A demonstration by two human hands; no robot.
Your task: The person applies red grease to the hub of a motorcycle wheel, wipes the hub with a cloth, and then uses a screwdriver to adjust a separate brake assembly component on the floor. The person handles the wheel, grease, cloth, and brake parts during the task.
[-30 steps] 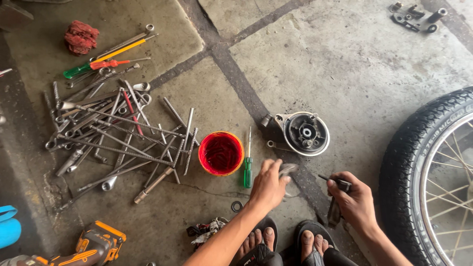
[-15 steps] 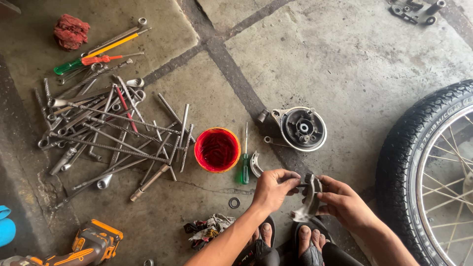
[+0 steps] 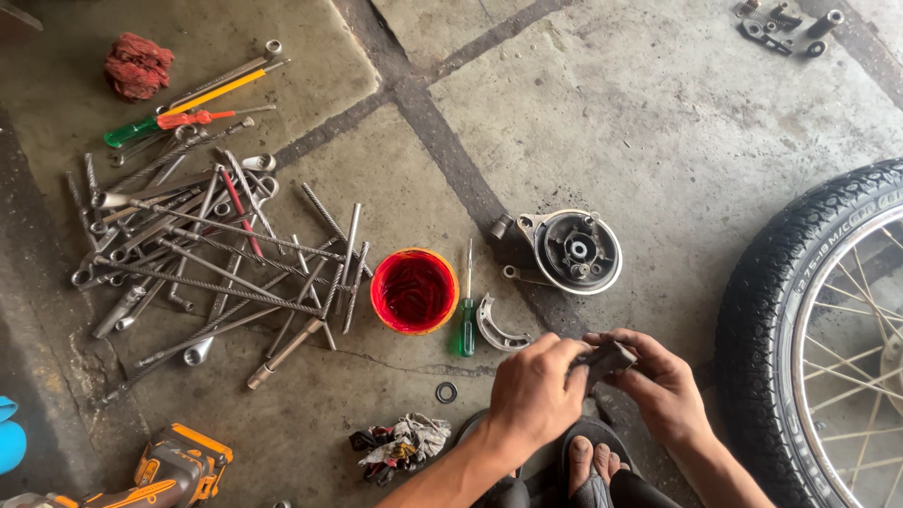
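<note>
In the head view, a small dark grey metal part point(image 3: 609, 358) is gripped between the fingers of the left hand point(image 3: 534, 390) and right hand point(image 3: 663, 381). Just beyond the left fingers, a curved grey metal brake shoe point(image 3: 497, 329) lies on the concrete floor point(image 3: 658, 122).

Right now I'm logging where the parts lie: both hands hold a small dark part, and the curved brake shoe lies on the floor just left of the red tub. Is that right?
Not quite. In the head view the brake shoe lies right of the red tub, beside the green-handled screwdriver. The rest holds: the left hand and right hand both hold the small dark part.
</note>
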